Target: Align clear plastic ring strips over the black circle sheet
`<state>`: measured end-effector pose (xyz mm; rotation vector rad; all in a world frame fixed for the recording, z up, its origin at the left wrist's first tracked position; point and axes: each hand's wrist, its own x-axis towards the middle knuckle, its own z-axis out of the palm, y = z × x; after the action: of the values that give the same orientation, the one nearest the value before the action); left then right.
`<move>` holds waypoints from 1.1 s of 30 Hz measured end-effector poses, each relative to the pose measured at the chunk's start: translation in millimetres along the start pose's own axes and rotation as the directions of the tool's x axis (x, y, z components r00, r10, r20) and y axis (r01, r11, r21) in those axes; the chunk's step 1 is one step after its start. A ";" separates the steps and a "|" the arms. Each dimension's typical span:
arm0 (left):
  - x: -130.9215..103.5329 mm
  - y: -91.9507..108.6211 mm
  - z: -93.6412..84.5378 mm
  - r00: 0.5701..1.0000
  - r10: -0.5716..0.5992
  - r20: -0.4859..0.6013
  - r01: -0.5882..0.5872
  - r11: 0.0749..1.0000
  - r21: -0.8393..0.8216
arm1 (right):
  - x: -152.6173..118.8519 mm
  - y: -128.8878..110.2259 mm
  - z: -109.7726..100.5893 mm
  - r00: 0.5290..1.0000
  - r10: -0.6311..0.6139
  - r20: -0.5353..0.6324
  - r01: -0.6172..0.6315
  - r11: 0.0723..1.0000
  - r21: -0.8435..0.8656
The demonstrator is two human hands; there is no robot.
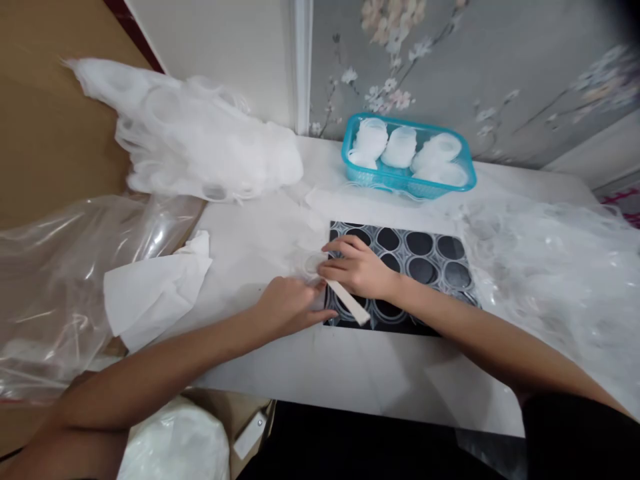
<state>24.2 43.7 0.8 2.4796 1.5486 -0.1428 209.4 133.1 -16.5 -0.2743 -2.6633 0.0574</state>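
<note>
My right hand (361, 268) reaches over the left part of a black mat (421, 270) patterned with pale rings. Its fingers are bent and pinch the edge of a clear plastic ring (311, 264). Close beside it, my left hand (290, 303) has curled fingers at the same ring, thumb stretched toward the mat. What the left fingertips grip is hidden. A flat off-white strip (353, 305) sticks out from between the two hands, slanting down to the right over the mat; I cannot tell which hand holds it.
A blue basket (409, 181) with stacks of white rings stands at the back of the white table (320, 370). A large bag of rings (200, 137) lies back left; more clear plastic (555, 287) heaps at right. White paper (157, 293) and clear sheeting (55, 287) lie left.
</note>
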 end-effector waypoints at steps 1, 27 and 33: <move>0.5 0.7 -1.2 1.000 -0.004 0.012 0.004 1.000 0.021 | 4.5 4.0 -0.6 0.998 0.050 -0.045 -0.051 0.998 -0.030; 4.1 41.3 -4.3 0.983 0.135 -0.127 -0.103 0.967 0.231 | -32.4 -27.0 -31.7 0.434 0.894 -0.114 -0.652 0.399 0.645; 10.6 30.0 5.9 0.987 0.122 -0.108 -0.098 0.975 0.201 | -37.5 -34.5 -25.0 0.596 0.803 -0.015 -0.659 0.499 0.563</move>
<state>55.9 38.8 -3.1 2.7671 1.5026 -0.1357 247.1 91.5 -7.7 -1.1470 -1.9376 0.9181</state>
